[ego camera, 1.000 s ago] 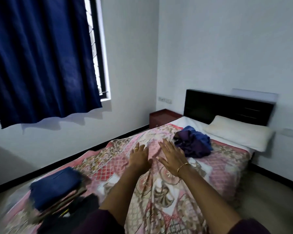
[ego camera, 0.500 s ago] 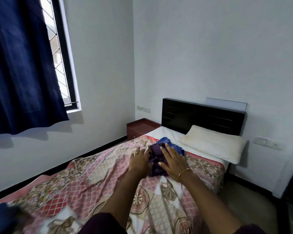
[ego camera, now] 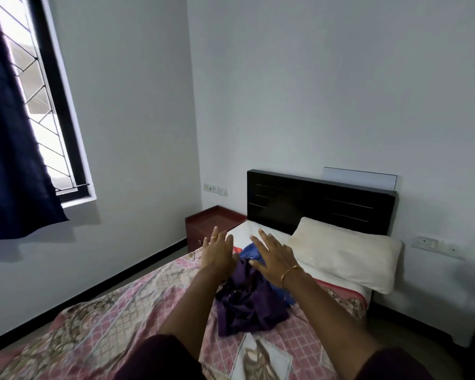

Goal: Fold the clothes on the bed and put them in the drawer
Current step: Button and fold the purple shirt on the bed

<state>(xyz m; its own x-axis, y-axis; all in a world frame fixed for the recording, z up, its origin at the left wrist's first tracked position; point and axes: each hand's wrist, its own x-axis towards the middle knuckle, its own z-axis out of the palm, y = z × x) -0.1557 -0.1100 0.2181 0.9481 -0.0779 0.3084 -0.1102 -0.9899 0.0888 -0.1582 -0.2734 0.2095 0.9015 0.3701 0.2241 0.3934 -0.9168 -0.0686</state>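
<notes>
Both arms reach over the patterned bedspread [ego camera: 137, 305] with fingers spread, left hand [ego camera: 218, 256] and right hand [ego camera: 272, 259] grasping nothing above the crumpled purple and blue clothes [ego camera: 251, 303], whose far edge they hide, short of the pillow [ego camera: 346, 256].

A single head-worn view looks forward and down along the bed [ego camera: 121, 311] toward the headboard [ego camera: 313, 204].
</notes>
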